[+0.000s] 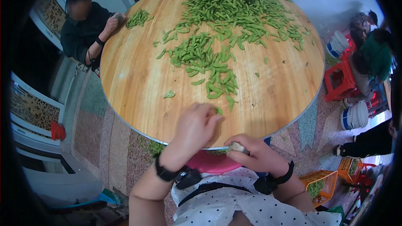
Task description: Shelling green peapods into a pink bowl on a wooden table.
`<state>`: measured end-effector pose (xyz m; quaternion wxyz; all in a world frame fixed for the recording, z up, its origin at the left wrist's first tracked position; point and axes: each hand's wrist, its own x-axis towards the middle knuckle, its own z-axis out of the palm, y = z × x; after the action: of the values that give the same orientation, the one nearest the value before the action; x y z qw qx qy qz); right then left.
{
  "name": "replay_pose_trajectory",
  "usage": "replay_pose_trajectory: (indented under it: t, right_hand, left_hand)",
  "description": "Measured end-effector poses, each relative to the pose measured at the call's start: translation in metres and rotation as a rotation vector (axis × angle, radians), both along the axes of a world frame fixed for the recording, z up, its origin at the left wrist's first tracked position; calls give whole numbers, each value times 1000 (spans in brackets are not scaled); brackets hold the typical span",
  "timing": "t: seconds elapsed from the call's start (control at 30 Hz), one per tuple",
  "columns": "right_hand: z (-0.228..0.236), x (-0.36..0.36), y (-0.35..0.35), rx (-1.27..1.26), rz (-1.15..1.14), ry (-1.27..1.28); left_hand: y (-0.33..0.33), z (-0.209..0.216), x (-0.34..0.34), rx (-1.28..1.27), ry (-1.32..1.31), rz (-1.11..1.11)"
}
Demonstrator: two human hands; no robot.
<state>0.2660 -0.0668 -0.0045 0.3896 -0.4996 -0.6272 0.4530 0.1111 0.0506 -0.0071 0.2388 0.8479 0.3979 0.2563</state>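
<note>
Near the table's front edge, my left hand (pixel 196 122) is curled, its fingertips and thumb closed at a green soybean pod (pixel 218 111) that sticks out beyond them. My right hand (pixel 259 155) is wrapped round a small grey-white object (pixel 237 147) at the table's rim; its kind is hard to make out. Just ahead of my left hand, a trail of soybean pods (pixel 220 81) leads to a smaller heap and then to the large pile of pods (pixel 234 6) at the far side. A leafy green scrap (pixel 169 94) lies to the left.
The round wooden table (pixel 138 71) fills the middle. A pink basin (pixel 213 163) sits below its edge before me. At far left a person (pixel 83 29) handles a small pod heap (pixel 138 19). White buckets (pixel 355 115), red stools (pixel 341 81) and orange crates (pixel 320 184) stand on the right.
</note>
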Motion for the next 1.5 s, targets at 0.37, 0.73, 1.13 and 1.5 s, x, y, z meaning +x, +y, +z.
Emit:
replay_pose_trajectory:
  t: [0.37,0.73,1.13,1.5]
  right_hand:
    - [1,43,14,-286,-178,388]
    - [-9,27,35,-365,-27,449]
    - [1,15,33,-407,63,465]
    - [-14,16,32,-346,73,429]
  left_hand:
    - [2,-18,44,-261,-149,52]
    - [-26,6,7,-720,-385,-126]
    - [-23,0,-11,-848,-472,-127]
    - [-21,2,-9,-550,-307,-149]
